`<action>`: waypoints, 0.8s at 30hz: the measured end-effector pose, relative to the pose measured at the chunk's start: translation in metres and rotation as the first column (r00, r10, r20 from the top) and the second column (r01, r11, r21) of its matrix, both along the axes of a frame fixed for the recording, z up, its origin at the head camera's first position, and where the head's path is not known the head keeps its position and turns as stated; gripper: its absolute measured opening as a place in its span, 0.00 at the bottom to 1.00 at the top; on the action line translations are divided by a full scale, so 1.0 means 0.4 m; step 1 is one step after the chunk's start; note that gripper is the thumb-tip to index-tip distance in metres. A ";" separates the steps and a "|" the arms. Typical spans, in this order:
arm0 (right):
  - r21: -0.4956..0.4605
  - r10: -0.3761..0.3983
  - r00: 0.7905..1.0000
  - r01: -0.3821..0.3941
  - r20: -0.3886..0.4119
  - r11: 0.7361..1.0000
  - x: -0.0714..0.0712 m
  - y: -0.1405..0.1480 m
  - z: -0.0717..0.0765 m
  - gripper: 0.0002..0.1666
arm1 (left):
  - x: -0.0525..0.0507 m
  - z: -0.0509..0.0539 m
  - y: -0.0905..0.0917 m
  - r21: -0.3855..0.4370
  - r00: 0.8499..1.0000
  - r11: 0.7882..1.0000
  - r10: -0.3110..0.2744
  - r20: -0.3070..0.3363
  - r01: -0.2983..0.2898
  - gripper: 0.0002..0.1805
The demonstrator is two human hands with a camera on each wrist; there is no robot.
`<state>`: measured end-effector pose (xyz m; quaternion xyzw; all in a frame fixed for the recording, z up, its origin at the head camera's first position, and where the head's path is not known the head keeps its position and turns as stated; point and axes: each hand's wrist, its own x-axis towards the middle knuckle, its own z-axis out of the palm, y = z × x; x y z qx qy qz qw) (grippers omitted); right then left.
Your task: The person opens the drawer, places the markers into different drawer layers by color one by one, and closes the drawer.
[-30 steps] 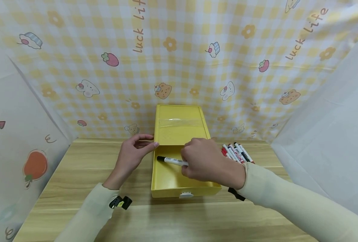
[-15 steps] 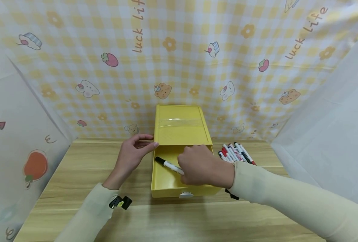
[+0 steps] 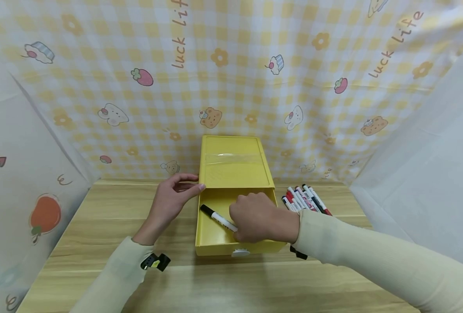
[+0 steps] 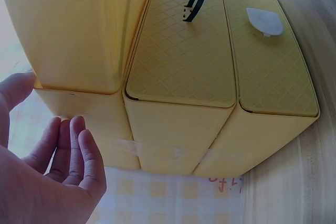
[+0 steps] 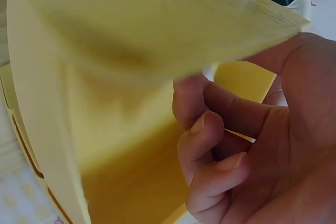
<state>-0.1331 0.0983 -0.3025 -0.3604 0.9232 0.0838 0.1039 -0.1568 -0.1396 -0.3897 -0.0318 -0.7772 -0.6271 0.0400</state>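
Observation:
A yellow drawer unit stands against the back cloth, with its top drawer pulled out. Over this drawer my right hand holds a white marker by one end. The marker's black-capped end points up and left toward the drawer's left wall. In the right wrist view, curled fingers sit inside the drawer's front panel, which hides most of the marker. My left hand touches the unit's left side; in the left wrist view its fingers are loosely bent, with fingertips against the yellow wall.
Several markers with white bodies lie on the wooden table, right of the unit. Below the open drawer, the left wrist view shows two closed drawers, one with a black loop handle, one with a white tab handle.
My right hand has moved slightly left and toward me, lower over the drawer. The marker has tilted more, its held end nearer the drawer front. My left hand stays put.

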 end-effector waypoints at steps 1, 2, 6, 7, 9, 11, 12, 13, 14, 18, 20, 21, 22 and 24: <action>0.002 0.000 1.000 0.000 0.001 1.000 0.000 0.000 -0.001 0.29 | 0.000 0.000 0.000 0.000 1.000 1.000 0.000 0.000 0.000 0.26; 0.003 0.000 1.000 0.000 0.000 1.000 0.001 0.000 -0.002 0.29 | 0.000 0.001 0.000 0.000 1.000 1.000 0.001 0.001 -0.001 0.26; 0.005 -0.002 1.000 0.002 0.006 1.000 0.002 0.000 -0.003 0.29 | 0.000 0.001 -0.001 0.000 1.000 1.000 -0.001 -0.002 0.001 0.26; 0.006 -0.002 1.000 0.002 0.009 1.000 0.002 0.000 -0.003 0.29 | 0.000 0.001 -0.001 0.000 1.000 1.000 -0.002 -0.002 0.002 0.26; 0.005 -0.005 1.000 0.005 0.012 1.000 0.002 0.001 -0.004 0.30 | 0.000 0.001 0.000 -0.001 1.000 1.000 -0.003 -0.002 0.003 0.26; -0.002 -0.009 1.000 0.009 0.020 1.000 0.001 0.002 -0.004 0.31 | 0.000 0.001 0.000 0.001 1.000 1.000 -0.003 0.001 0.003 0.26; -0.005 -0.010 1.000 0.011 0.021 1.000 0.001 0.003 -0.003 0.32 | 0.000 0.001 0.000 -0.001 1.000 1.000 -0.001 0.002 0.001 0.27; -0.010 -0.010 1.000 0.010 0.023 1.000 -0.001 0.005 -0.002 0.34 | 0.000 0.001 0.000 -0.004 1.000 1.000 0.000 0.003 0.000 0.27; -0.023 -0.011 1.000 0.012 0.027 1.000 -0.002 0.008 0.001 0.34 | 0.000 0.001 0.000 -0.006 1.000 1.000 0.000 0.004 0.000 0.27; -0.115 0.001 0.999 0.003 0.033 0.993 -0.009 0.028 0.018 0.31 | -0.001 0.001 -0.001 -0.013 1.000 1.000 0.000 0.002 0.000 0.28; -0.191 0.018 0.999 -0.012 0.030 0.982 -0.012 0.043 0.030 0.28 | -0.001 0.001 -0.001 -0.015 1.000 1.000 0.000 0.000 0.000 0.27; -0.225 0.026 0.999 -0.020 0.026 0.974 -0.013 0.051 0.036 0.26 | 0.000 0.001 -0.001 -0.017 1.000 1.000 0.000 -0.001 0.000 0.27; -0.260 0.037 0.999 -0.031 0.019 0.965 -0.014 0.060 0.041 0.25 | 0.000 0.001 -0.001 -0.017 1.000 1.000 0.001 -0.002 -0.001 0.27; -0.315 0.052 0.999 -0.050 -0.001 0.948 -0.015 0.080 0.049 0.23 | 0.001 0.001 0.000 -0.017 1.000 1.000 0.002 -0.002 -0.002 0.27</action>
